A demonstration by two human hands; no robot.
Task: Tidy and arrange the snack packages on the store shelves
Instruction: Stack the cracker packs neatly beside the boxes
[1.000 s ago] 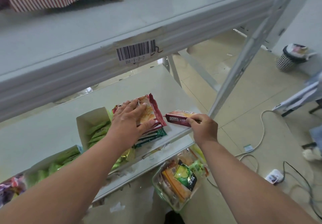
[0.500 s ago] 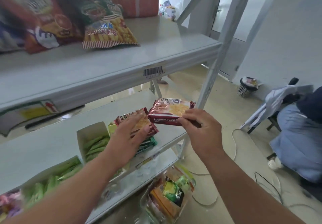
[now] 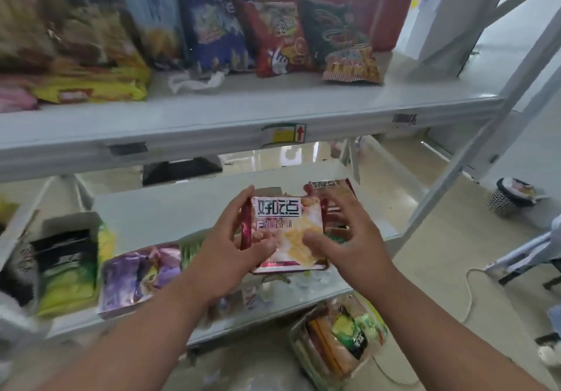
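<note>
1. Above the middle grey metal shelf (image 3: 170, 208), one flat, glossy red-and-white foil snack packet (image 3: 287, 232) is held upright, pinched at its side edges by the left hand (image 3: 233, 248) and right hand (image 3: 349, 238).
2. A second matching red packet (image 3: 331, 188) is seen lying just behind.
3. Half a second back, only the right hand was gripping it; the left was pressed on the stack.

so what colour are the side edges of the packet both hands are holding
Dark red, on the packet; head view.
</note>
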